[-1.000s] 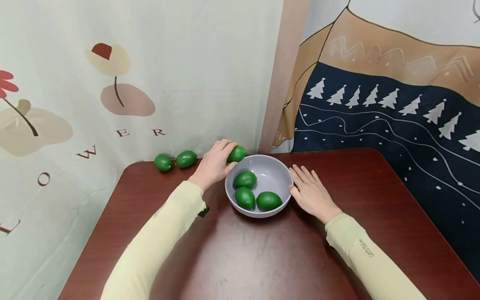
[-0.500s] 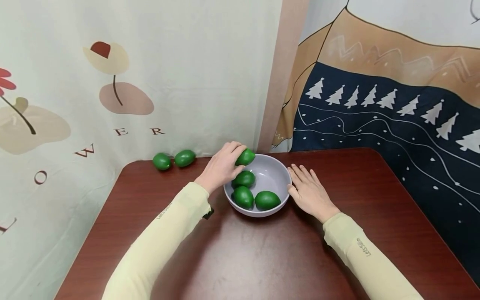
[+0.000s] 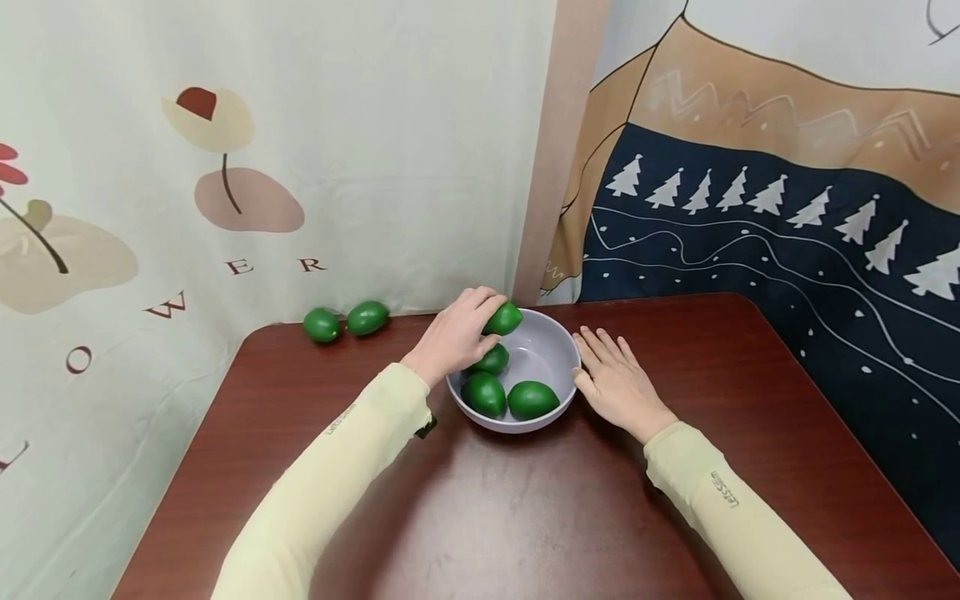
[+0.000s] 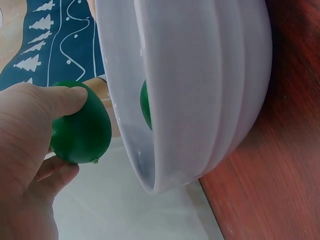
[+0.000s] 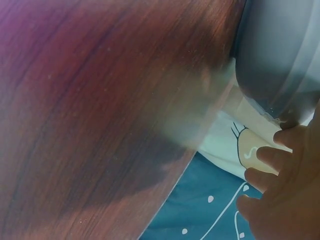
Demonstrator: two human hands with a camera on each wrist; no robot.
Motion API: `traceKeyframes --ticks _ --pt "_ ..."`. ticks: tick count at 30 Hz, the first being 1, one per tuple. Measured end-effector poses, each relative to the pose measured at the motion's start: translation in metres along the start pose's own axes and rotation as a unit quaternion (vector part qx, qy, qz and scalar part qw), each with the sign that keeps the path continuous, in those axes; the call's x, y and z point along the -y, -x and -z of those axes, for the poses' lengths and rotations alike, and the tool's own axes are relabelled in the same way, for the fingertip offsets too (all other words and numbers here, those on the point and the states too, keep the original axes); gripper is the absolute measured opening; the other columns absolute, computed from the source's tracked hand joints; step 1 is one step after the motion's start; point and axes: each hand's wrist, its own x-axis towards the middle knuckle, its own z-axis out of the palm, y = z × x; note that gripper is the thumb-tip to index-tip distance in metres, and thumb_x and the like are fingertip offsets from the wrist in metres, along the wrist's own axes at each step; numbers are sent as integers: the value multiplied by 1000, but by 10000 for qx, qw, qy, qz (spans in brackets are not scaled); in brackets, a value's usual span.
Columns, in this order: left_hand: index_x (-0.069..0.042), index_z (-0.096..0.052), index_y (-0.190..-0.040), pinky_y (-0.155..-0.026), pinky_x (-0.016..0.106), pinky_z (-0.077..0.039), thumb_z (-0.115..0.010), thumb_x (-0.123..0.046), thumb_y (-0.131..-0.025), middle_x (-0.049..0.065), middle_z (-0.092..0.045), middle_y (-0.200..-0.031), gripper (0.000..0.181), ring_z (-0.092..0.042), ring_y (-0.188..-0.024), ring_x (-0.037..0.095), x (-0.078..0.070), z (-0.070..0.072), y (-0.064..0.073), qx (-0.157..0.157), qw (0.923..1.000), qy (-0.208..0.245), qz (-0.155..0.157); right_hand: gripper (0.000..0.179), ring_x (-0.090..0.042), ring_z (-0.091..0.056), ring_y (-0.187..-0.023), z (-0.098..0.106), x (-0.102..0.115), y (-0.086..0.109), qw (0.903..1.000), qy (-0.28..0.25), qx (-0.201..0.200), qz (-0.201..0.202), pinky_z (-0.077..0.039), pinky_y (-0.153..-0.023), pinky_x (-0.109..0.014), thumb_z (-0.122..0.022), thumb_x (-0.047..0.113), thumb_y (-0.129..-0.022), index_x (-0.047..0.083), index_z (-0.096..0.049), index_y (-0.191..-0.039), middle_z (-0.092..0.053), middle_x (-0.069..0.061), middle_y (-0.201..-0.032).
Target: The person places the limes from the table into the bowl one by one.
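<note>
Mid-frame, our left hand [image 3: 456, 332] pinches a lime [image 3: 506, 319] in its fingers, now farther over the bowl [image 3: 542, 357]; our right hand [image 3: 621, 387] lies fingers spread.

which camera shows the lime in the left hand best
The left wrist view: the lime is large there, with the left hand covering only part of it. The head view shows it small, partly hidden; the right wrist view doesn't show it.

Six green limes [image 3: 533, 401], one bowl [image 3: 547, 354], two hands [image 3: 617, 384], two sleeves [image 3: 731, 497], one table [image 3: 517, 517].
</note>
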Motion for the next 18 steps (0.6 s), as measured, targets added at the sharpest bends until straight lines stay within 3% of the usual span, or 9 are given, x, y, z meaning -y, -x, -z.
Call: traceKeyframes --ticks 18 --pt "-2 -59 -137 -104 38 -49 -79 -11 -90 11 -61 -133 51 -57 -122 28 -9 -13 -8 286 9994 75 -173 64 -39 -19 -157 -2 -1 0 10000 -52 -28 14 -9 -127 -55 -43 36 -106 5 -33 -161 -28 -15 -168"
